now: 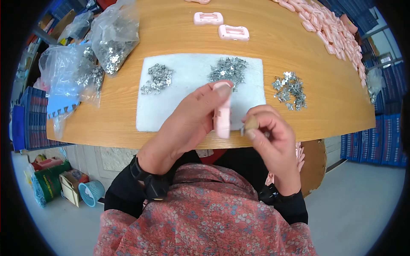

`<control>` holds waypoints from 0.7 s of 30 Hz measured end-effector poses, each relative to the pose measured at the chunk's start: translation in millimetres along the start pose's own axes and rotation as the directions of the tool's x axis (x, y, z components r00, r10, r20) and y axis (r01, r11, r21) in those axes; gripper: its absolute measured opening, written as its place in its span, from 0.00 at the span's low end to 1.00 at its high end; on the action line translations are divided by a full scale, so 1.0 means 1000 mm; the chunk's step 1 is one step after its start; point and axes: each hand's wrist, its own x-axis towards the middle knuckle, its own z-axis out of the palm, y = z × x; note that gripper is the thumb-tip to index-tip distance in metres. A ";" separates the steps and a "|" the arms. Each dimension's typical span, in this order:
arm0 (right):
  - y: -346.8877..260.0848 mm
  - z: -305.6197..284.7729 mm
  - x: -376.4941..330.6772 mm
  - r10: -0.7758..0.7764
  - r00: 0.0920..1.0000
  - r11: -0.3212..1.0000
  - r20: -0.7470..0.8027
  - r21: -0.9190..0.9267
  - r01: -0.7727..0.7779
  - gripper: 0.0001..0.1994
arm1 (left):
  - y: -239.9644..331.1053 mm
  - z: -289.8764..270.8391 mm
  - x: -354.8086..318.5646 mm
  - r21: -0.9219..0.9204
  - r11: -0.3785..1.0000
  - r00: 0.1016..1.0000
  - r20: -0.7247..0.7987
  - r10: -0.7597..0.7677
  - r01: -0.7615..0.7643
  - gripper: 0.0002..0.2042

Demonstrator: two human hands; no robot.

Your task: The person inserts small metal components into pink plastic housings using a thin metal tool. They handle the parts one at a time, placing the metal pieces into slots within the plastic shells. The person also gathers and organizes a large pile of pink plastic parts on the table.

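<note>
The pink case [222,121] stands clamped in the left hand [192,106] over the mat's [183,113] near edge, its long axis running from the worktop's [179,38] near edge toward the far one; the right hand [275,141] lies just right of its near end, apart from it, fingertips together on what looks like a clip [242,131], blurred. Beyond the mat's far edge lie two whole cases [234,34] and part of a third, with an uncountable heap [333,34] along the worktop's right edge. There are three clip piles [159,79], two on the mat and one beyond its right edge, plus two bags [117,25] toward the worktop's left edge.
</note>
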 end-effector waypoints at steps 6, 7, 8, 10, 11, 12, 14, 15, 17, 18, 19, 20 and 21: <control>-0.009 0.012 0.000 -0.043 0.997 0.989 0.071 -0.137 0.053 0.05 | -0.006 -0.001 0.006 0.179 0.983 0.998 0.052 0.026 -0.035 0.23; -0.006 0.011 0.000 -0.044 0.997 0.987 0.057 -0.152 0.052 0.05 | -0.005 -0.002 0.007 0.131 0.991 0.996 0.093 -0.005 -0.007 0.24; -0.003 0.010 -0.001 -0.014 0.999 0.995 0.028 -0.100 0.017 0.05 | -0.005 -0.002 0.008 0.084 0.996 0.990 0.136 -0.035 0.024 0.24; 0.002 0.008 -0.005 0.051 0.998 0.999 -0.022 0.013 -0.051 0.04 | -0.005 0.002 0.007 0.039 0.996 0.990 0.106 -0.089 0.085 0.26; 0.005 0.009 -0.005 0.069 0.997 0.992 -0.038 0.104 -0.065 0.03 | -0.006 0.003 0.007 0.015 0.993 0.989 0.092 -0.116 0.115 0.28; 0.007 0.010 -0.004 0.088 0.995 0.978 -0.052 0.193 -0.077 0.03 | -0.007 0.003 0.008 0.047 0.993 0.989 0.092 -0.115 0.112 0.28; 0.009 0.009 -0.005 0.171 0.984 0.937 -0.050 0.317 -0.147 0.03 | -0.009 0.000 0.009 0.110 0.988 0.989 0.093 -0.115 0.104 0.29; 0.009 0.007 -0.007 0.233 0.972 0.913 -0.033 0.352 -0.207 0.03 | -0.009 0.000 0.008 0.111 0.989 0.989 0.099 -0.110 0.099 0.29; 0.011 0.007 -0.008 0.304 0.953 0.874 -0.023 0.404 -0.269 0.03 | -0.009 0.000 0.007 0.111 0.990 0.989 0.110 -0.101 0.089 0.29; 0.014 0.007 -0.009 0.315 0.949 0.864 -0.031 0.424 -0.273 0.03 | -0.008 0.002 0.007 0.128 0.987 0.991 0.083 -0.104 0.093 0.29; 0.016 0.008 -0.009 0.326 0.944 0.852 -0.039 0.444 -0.276 0.04 | -0.005 0.006 0.006 0.146 0.984 0.993 0.056 -0.107 0.098 0.29; 0.015 0.009 -0.008 0.316 0.946 0.871 -0.076 0.418 -0.257 0.04 | -0.004 0.008 0.006 0.163 0.981 0.994 0.030 -0.110 0.104 0.29; 0.013 0.010 -0.006 0.303 0.947 0.889 -0.110 0.391 -0.239 0.04 | -0.004 0.007 0.006 0.139 0.983 0.992 0.017 -0.126 0.123 0.29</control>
